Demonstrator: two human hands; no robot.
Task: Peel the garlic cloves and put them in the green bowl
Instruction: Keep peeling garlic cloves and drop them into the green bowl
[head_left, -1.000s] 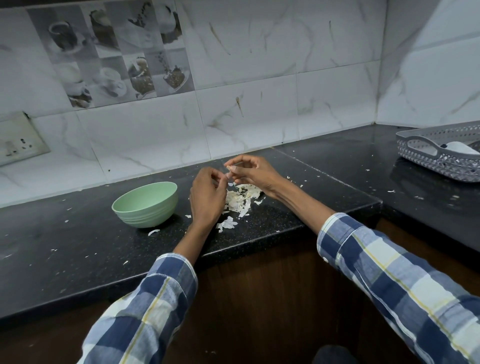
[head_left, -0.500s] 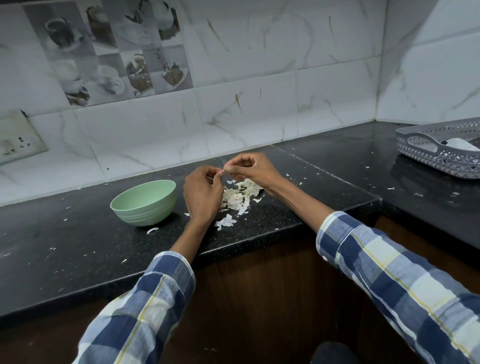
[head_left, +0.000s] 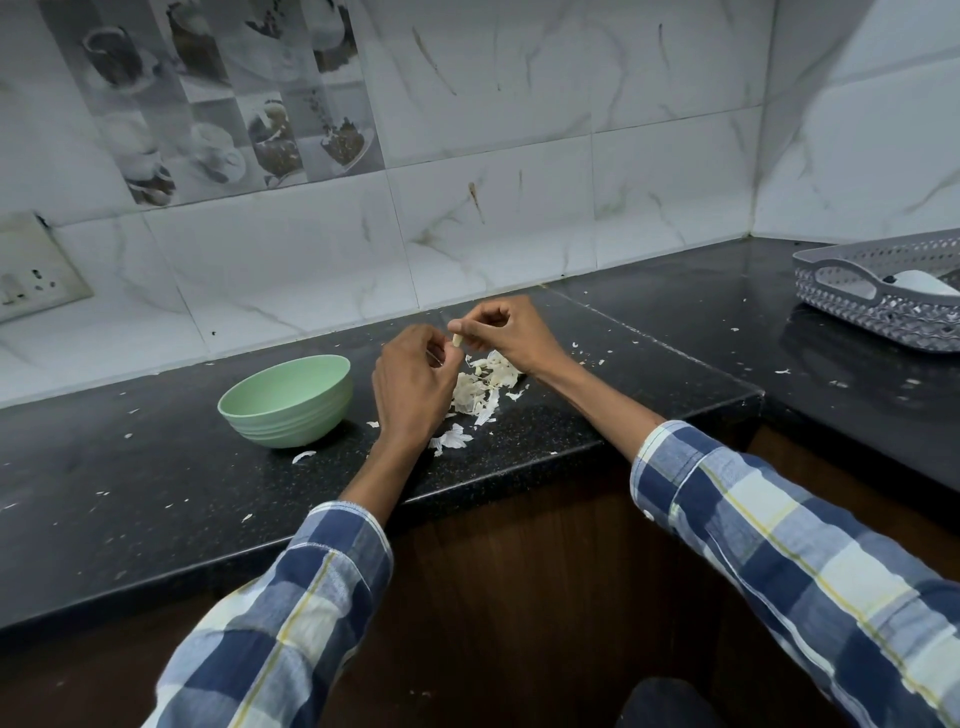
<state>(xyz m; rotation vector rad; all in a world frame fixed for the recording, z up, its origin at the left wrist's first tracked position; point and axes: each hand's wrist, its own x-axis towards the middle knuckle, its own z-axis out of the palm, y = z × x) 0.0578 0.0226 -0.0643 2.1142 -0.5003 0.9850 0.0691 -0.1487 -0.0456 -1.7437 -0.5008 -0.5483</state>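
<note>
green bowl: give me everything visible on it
The pale green round bowl looks like matte plastic, with shallow stepped ridges around its lower wall. It stands upright on the black speckled stone counter, left of the person's left hand and the pile of white garlic skins, apart from both. Nothing touches it but the counter. Its inside is mostly hidden from this angle; no cloves show.

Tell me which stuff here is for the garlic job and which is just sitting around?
For the job: garlic clove, pinched by right hand; left hand; green bowl; pile of peels.

Just sitting around: grey basket, wall socket.
</note>
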